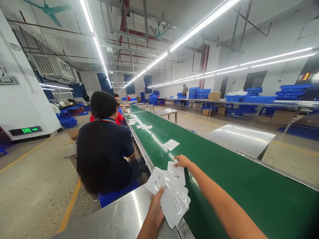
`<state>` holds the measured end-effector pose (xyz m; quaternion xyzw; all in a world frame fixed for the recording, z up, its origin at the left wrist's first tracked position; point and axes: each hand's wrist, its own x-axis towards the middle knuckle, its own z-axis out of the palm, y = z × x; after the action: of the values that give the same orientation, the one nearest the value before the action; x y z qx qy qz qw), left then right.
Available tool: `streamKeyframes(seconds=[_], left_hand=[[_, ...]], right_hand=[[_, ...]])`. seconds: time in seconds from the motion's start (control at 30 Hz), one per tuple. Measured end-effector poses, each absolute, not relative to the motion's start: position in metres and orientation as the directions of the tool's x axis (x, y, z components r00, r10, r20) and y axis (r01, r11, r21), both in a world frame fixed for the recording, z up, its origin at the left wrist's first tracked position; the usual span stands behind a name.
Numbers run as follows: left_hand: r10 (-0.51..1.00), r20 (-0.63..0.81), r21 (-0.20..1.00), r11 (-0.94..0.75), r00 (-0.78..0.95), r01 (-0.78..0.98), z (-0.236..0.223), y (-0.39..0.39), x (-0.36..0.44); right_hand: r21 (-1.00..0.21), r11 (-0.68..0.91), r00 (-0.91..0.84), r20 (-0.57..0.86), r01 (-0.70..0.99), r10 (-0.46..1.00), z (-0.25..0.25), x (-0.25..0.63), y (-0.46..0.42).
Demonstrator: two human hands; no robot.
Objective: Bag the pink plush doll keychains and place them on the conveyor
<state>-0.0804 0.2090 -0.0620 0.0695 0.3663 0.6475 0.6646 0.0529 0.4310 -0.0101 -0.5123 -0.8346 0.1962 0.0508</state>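
Note:
My left hand grips a fanned stack of white plastic-wrapped packets over the edge of the steel table. My right hand reaches out over the green conveyor belt, fingers down on the top edge of one white packet lying on the belt against the stack. Another single white packet lies farther up the belt.
A person in a dark shirt sits close at my left along the belt, with more workers beyond. More packets lie far up the belt. A steel side table stands to the right. Blue crates fill the benches behind.

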Motion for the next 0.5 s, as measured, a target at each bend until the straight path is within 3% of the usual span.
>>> streamKeyframes(seconds=[0.17, 0.33, 0.5], left_hand=[[0.905, -0.408, 0.539, 0.131, -0.122, -0.832, -0.067, 0.213, -0.078], [0.914, -0.377, 0.509, 0.07, -0.15, -0.858, -0.071, 0.216, -0.076], [0.919, -0.371, 0.492, 0.074, -0.132, -0.867, -0.068, 0.216, -0.076]], right_hand=[[-0.323, 0.573, -0.634, -0.127, 0.753, 0.763, -0.015, 0.039, 0.439], [-0.295, 0.78, -0.834, -0.161, 0.551, 0.528, -0.018, 0.031, 0.433], [-0.204, 0.81, -0.835, -0.155, 0.55, 0.528, -0.022, 0.053, 0.431]])
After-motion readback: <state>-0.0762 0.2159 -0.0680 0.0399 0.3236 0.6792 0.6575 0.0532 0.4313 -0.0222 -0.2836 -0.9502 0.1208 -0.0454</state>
